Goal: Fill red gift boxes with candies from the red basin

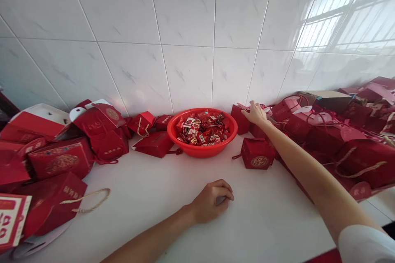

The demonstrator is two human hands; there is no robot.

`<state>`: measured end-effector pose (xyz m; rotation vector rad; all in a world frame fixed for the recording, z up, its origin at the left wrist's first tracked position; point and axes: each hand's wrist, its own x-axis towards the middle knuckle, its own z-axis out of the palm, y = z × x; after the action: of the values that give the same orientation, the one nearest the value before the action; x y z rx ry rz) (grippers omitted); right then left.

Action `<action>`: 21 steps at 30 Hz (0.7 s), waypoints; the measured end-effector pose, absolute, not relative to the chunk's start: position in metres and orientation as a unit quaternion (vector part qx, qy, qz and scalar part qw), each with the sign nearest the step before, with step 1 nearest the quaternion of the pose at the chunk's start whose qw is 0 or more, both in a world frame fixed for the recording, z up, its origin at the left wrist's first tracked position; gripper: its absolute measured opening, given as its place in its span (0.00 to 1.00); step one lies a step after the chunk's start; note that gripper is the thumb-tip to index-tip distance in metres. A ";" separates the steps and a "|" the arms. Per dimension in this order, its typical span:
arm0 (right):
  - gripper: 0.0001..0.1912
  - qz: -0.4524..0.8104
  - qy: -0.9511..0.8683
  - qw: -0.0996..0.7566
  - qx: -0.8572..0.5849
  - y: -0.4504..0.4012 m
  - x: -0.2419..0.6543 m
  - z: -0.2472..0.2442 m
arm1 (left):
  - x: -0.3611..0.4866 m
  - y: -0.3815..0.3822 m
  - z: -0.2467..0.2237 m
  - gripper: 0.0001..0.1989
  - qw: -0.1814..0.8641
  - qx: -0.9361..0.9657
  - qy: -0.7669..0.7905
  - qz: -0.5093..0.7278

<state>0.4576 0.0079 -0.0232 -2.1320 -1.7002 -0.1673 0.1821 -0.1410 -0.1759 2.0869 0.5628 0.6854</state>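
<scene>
My left hand (213, 200) rests on the white tabletop (173, 197) with its fingers loosely curled, and nothing shows in them. My right hand (256, 113) reaches to the back right with thumb and fingers apart. It is over the top of an upright red box (240, 119) by the wall; whether it touches the box I cannot tell. Nearer to me stands a small closed red gift box (258, 154) with a gold round pattern and a cord loop. Left of these boxes, a red plastic basin (202, 151) holds many red-wrapped sweets (202, 129).
Red gift boxes (61, 158) with rope handles are piled on the left. A larger heap of red boxes (335, 135) fills the right side, with a dark open carton (328, 100) behind. A flat red box (154, 144) lies beside the basin. White tiled wall (188, 70) closes the back.
</scene>
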 end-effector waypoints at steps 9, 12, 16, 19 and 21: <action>0.34 0.030 -0.700 0.008 -0.713 -0.104 0.433 -0.021 | 0.182 -0.139 -0.170 0.11 0.394 0.851 0.204 0.279; 0.34 0.023 -0.657 0.001 -0.754 -0.128 0.418 -0.045 | 0.182 -0.138 -0.168 0.10 0.375 0.859 0.200 0.284; 0.30 0.006 -0.631 0.075 -0.772 -0.142 0.408 -0.072 | 0.183 -0.138 -0.166 0.10 0.346 0.871 0.190 0.293; 0.24 -0.024 -0.646 0.141 -0.750 -0.152 0.406 -0.086 | 0.183 -0.139 -0.165 0.10 0.327 0.878 0.182 0.298; 0.22 -0.037 -0.664 0.183 -0.724 -0.159 0.406 -0.095 | 0.183 -0.140 -0.164 0.10 0.318 0.881 0.180 0.301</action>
<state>0.4061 -0.1588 -0.0948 -2.0421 -1.8742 -0.1046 0.1833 -0.1395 -0.1636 2.3174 0.4739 0.7908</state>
